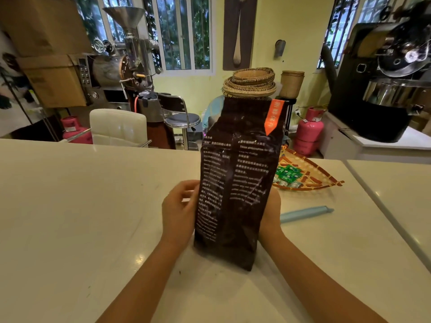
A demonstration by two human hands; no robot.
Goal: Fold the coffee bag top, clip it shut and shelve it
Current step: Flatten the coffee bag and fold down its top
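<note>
Pale counter (93, 206): coffee bag (235, 183) upright, blue clip (305, 213) flat, woven tray (310, 176).

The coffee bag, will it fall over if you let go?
Maybe. The coffee bag stands tall on a narrow base, steadied by the left hand and right hand, so a nudge could tip it. Its creased, glossy foil looks crinkly and probably a bit slippery.

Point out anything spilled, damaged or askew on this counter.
Nothing is spilled or torn. The coffee bag stands upright between the left hand and right hand, creased and not yet folded at the top. The blue clip lies unused on the counter to its right.
</note>
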